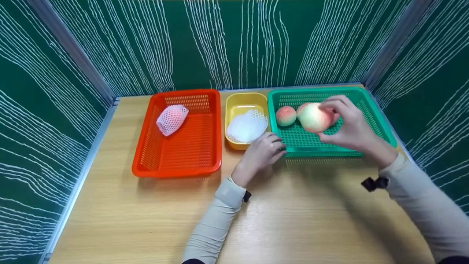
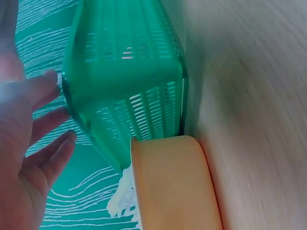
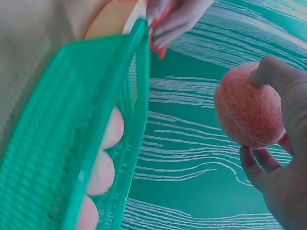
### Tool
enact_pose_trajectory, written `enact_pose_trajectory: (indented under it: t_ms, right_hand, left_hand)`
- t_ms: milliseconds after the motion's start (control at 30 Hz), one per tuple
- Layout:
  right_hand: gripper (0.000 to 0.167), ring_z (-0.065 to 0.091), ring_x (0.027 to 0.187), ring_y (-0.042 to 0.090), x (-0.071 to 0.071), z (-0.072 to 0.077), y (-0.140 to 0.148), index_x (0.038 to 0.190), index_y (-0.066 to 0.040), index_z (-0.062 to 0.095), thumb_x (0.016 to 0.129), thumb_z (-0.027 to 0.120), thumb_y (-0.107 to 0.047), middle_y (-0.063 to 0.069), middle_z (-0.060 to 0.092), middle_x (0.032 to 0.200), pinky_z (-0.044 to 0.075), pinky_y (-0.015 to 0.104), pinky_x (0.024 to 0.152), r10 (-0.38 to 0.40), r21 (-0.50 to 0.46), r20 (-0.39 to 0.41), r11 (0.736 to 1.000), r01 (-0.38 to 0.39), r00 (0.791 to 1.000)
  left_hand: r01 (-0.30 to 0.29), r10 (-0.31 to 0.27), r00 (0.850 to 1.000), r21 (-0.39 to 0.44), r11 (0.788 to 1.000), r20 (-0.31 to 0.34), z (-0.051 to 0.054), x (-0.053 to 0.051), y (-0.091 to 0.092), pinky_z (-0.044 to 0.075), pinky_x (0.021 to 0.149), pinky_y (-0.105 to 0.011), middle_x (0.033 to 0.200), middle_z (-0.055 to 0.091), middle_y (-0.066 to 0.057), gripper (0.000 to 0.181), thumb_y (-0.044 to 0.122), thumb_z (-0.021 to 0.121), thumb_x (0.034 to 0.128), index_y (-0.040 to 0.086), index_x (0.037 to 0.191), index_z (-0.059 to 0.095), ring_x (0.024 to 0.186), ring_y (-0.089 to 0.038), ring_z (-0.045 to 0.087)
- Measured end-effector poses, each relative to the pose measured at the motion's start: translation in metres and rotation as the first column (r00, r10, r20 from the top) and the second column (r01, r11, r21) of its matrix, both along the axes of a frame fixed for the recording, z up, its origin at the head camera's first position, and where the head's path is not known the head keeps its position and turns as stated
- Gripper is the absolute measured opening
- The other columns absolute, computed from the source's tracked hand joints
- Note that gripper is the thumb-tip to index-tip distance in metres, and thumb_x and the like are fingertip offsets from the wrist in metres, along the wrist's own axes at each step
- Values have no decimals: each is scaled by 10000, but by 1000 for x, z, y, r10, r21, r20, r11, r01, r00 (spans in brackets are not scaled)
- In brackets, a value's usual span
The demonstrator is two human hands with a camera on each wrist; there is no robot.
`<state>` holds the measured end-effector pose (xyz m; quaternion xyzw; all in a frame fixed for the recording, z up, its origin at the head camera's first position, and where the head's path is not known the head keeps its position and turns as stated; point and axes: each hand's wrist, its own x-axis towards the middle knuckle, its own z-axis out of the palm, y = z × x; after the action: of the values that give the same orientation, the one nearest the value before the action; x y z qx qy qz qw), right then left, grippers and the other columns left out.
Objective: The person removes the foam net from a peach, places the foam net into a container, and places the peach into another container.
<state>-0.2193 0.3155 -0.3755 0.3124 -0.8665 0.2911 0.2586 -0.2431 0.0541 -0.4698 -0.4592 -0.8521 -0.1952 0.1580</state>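
My right hand [image 1: 353, 128] pinches a pink-and-cream peach [image 1: 313, 118] between thumb and fingers, raised above the green basket [image 1: 311, 151]. In the right wrist view the held peach [image 3: 249, 105] is clear of the basket rim. Three more peaches lie in the basket, one peach [image 1: 285, 116] in plain sight in the head view and the others partly hidden behind the held one. My left hand [image 1: 261, 149] hovers by the basket's near left corner with loosely bent fingers, holding nothing. Close to it, white foam net sleeves [image 1: 246, 126] fill a yellow bin [image 1: 240, 99].
On the left stands a red basket [image 1: 190, 146], with a peach in a foam net [image 1: 172, 119] at its far left. Green panels with white wavy lines [image 1: 256, 44] enclose the wooden table [image 1: 154, 216] at the back and sides.
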Motion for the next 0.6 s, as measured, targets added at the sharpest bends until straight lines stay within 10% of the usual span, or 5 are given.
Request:
enact_pose_trajectory:
  t_ms: [267, 600]
  right_hand:
    - [641, 488, 1019, 266, -47, 4, -5, 1100, -43, 585, 530, 878, -7, 105, 533, 1130, 457, 458, 748, 21, 151, 199, 987, -52, 980]
    - [619, 499, 966, 318, -96, -14, -2, 1100, -58, 569, 579, 894, -143, 113, 539, 1077, 453, 501, 785, -77, 414, 374, 905, -93, 924]
  left_hand:
    - [37, -37, 999, 4, 999, -10, -5, 0, 3, 356, 1047, -248, 1053, 704, -18, 229, 251, 698, 911, 95, 1073, 744, 1089, -199, 580]
    - [-6, 7, 1000, -45, 999, 10, 0, 3, 8, 357, 1043, -254, 1020, 709, -5, 201, 243, 703, 907, 118, 1054, 759, 1082, -194, 574]
